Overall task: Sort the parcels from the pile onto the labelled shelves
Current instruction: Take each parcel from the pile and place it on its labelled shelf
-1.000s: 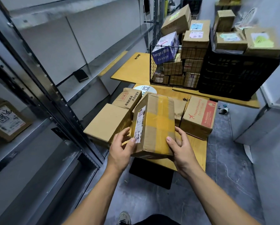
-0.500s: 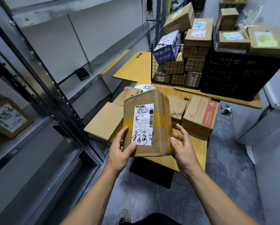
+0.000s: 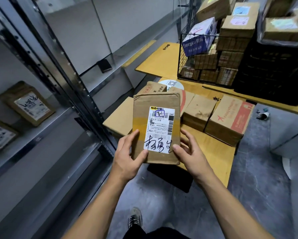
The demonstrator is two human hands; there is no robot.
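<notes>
Over the near edge of the yellow wooden counter (image 3: 213,152), a flat rectangular parcel (image 3: 156,125) of creased brown cardboard stands upright, banded with glossy tape and carrying a white printed label scrawled in black. The left hand (image 3: 127,156) and right hand (image 3: 187,152) each have a grip on its lower side edges, thumbs on the face. Open floor separates it from the grey metal shelf (image 3: 62,116) to the left. Boxy cartons (image 3: 199,109) crowd just behind.
</notes>
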